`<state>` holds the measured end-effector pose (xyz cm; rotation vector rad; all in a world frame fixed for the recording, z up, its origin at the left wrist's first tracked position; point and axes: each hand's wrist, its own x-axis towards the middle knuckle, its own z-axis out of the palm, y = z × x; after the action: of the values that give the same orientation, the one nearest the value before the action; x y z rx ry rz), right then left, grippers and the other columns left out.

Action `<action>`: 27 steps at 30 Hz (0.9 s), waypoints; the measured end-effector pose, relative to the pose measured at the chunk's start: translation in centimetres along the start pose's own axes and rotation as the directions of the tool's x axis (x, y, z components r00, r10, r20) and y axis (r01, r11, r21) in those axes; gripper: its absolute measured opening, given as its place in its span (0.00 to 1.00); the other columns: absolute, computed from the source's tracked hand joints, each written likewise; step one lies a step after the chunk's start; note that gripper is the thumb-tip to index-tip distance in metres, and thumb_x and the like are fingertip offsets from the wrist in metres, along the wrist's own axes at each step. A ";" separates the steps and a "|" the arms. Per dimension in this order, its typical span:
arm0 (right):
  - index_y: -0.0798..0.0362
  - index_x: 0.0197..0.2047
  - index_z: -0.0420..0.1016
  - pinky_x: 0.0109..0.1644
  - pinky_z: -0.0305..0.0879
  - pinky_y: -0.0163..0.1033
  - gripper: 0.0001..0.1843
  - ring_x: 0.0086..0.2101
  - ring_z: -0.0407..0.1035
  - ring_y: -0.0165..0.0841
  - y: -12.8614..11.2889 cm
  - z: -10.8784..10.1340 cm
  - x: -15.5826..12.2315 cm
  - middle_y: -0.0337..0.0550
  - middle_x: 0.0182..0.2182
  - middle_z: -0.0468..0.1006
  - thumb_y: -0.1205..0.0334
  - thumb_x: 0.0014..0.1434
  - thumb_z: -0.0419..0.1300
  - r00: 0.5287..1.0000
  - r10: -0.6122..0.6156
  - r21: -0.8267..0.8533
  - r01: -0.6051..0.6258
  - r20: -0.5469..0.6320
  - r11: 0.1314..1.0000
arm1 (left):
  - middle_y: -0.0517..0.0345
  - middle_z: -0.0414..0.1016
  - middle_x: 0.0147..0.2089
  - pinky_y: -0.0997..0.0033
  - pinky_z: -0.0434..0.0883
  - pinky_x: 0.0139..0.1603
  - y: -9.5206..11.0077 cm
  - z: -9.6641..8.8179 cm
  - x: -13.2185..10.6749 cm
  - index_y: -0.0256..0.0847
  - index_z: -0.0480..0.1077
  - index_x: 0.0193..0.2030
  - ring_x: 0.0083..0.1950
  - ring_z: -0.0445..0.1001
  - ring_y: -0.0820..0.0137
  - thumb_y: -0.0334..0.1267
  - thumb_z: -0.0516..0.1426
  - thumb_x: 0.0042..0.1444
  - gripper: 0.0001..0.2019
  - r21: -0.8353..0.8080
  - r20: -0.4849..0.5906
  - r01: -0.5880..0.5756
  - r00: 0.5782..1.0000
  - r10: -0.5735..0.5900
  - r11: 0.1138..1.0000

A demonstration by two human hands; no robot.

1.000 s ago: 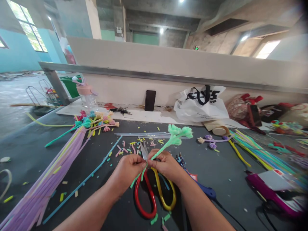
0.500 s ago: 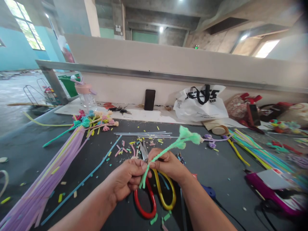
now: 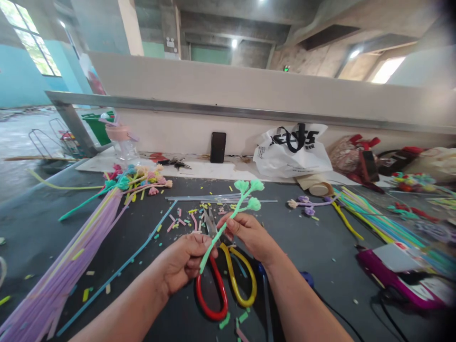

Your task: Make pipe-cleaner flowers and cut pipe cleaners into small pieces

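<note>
Both hands grip a mint-green pipe-cleaner flower stem (image 3: pixel 234 212) with three fluffy heads at its top. My left hand (image 3: pixel 187 259) pinches the lower part of the twisted stem, whose end sticks out below the fingers. Higher up, my right hand (image 3: pixel 248 232) holds it between thumb and fingers, just under the side branch. Beneath the hands lie scissors (image 3: pixel 216 297) with one red and one yellow handle, blades pointing away from me and partly hidden. Small cut pipe-cleaner bits (image 3: pixel 194 219) are scattered around the blades.
On the left lie a bundle of lilac pipe cleaners (image 3: pixel 85 242), finished flowers (image 3: pixel 142 178) and a blue pipe cleaner (image 3: pixel 142 249). To the right are a purple flower stem (image 3: pixel 308 204), more pipe cleaners (image 3: pixel 374 218) and a magenta device (image 3: pixel 388 270). A phone (image 3: pixel 218 147) and white bag (image 3: pixel 292 152) stand behind.
The green stem has turned more upright, its heads swinging left and spreading into three separate tufts. My right hand has shifted up along the stem. The view has moved slightly.
</note>
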<state>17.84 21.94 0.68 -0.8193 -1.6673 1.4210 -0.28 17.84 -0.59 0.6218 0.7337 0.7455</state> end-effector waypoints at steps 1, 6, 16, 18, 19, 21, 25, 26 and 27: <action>0.57 0.36 0.76 0.29 0.53 0.34 0.19 0.23 0.57 0.27 0.0 0.1 0.0 0.36 0.19 0.64 0.50 0.57 0.54 1.000 -0.002 -0.002 0.002 -0.001 1.000 | 0.65 0.62 0.19 0.83 0.39 0.13 0.0 0.0 0.0 0.32 0.66 0.25 0.13 0.41 0.88 0.32 0.57 0.48 0.05 -0.010 0.001 0.011 1.000 -0.011 1.000; 0.57 0.38 0.75 0.30 0.56 0.34 0.23 0.24 0.60 0.27 -0.2 0.3 -0.3 0.39 0.23 0.67 0.48 0.61 0.47 1.000 0.010 0.045 -0.011 0.009 0.999 | 0.65 0.63 0.20 0.83 0.39 0.13 0.0 -0.2 -0.1 0.32 0.65 0.26 0.14 0.41 0.88 0.29 0.56 0.47 0.03 -0.084 0.012 0.059 0.998 -0.058 0.995; 0.57 0.31 0.69 0.28 0.54 0.32 0.21 0.23 0.57 0.25 -0.6 1.6 -0.1 0.34 0.21 0.64 0.46 0.46 0.62 0.993 0.103 0.024 -0.105 0.048 0.994 | 0.69 0.57 0.16 0.82 0.38 0.15 -0.3 0.5 -0.1 0.34 0.63 0.26 0.14 0.42 0.87 0.37 0.60 0.46 0.09 0.061 -0.062 -0.074 0.995 0.078 0.995; 0.56 0.29 0.69 0.30 0.56 0.32 0.17 0.24 0.58 0.26 -0.5 1.8 0.0 0.34 0.22 0.65 0.51 0.44 0.64 0.992 0.125 -0.039 -0.124 0.020 0.992 | 0.71 0.54 0.14 0.82 0.39 0.15 -0.2 1.1 0.0 0.35 0.63 0.25 0.14 0.43 0.86 0.41 0.62 0.43 0.13 0.194 -0.158 -0.153 0.970 0.185 0.969; 0.56 0.28 0.69 0.31 0.56 0.32 0.15 0.25 0.59 0.26 -0.4 1.8 0.1 0.34 0.23 0.66 0.54 0.43 0.65 0.992 0.129 -0.078 -0.129 0.001 0.989 | 0.72 0.53 0.13 0.82 0.40 0.15 -0.2 1.3 0.0 0.35 0.63 0.25 0.14 0.44 0.86 0.43 0.62 0.42 0.14 0.262 -0.199 -0.179 0.951 0.235 0.948; 0.56 0.27 0.70 0.33 0.57 0.32 0.11 0.27 0.61 0.27 -0.4 1.8 0.2 0.35 0.23 0.67 0.59 0.43 0.65 0.989 0.139 -0.143 -0.144 -0.043 0.979 | 0.72 0.52 0.13 0.82 0.41 0.15 -0.2 1.7 0.1 0.34 0.65 0.24 0.15 0.45 0.85 0.45 0.63 0.41 0.16 0.380 -0.248 -0.198 0.919 0.306 0.903; 0.56 0.24 0.70 0.32 0.57 0.32 0.04 0.25 0.60 0.27 -0.6 1.7 0.2 0.34 0.21 0.67 0.67 0.42 0.62 0.983 0.162 -0.230 -0.178 -0.086 0.957 | 0.71 0.53 0.14 0.81 0.42 0.16 -0.1 1.6 0.0 0.34 0.66 0.25 0.15 0.46 0.85 0.45 0.62 0.43 0.15 0.424 -0.237 -0.204 0.916 0.325 0.882; 0.56 0.24 0.71 0.31 0.56 0.32 0.03 0.25 0.60 0.27 -0.6 1.6 0.2 0.34 0.21 0.67 0.68 0.43 0.62 0.984 0.156 -0.253 -0.172 -0.080 0.952 | 0.71 0.53 0.14 0.81 0.42 0.16 -0.1 1.4 0.0 0.34 0.65 0.24 0.15 0.46 0.85 0.44 0.61 0.44 0.14 0.387 -0.208 -0.200 0.932 0.296 0.900; 0.56 0.23 0.70 0.31 0.56 0.31 0.02 0.25 0.60 0.27 -0.7 1.6 0.2 0.34 0.20 0.67 0.69 0.43 0.61 0.988 0.139 -0.273 -0.154 -0.073 0.949 | 0.70 0.54 0.14 0.81 0.41 0.16 -0.1 1.1 0.0 0.34 0.65 0.24 0.15 0.45 0.85 0.43 0.61 0.45 0.14 0.336 -0.168 -0.189 0.952 0.256 0.923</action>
<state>16.37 21.19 1.27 -1.1501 -1.8221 1.2647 0.60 17.50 0.06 0.9412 1.0003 0.9223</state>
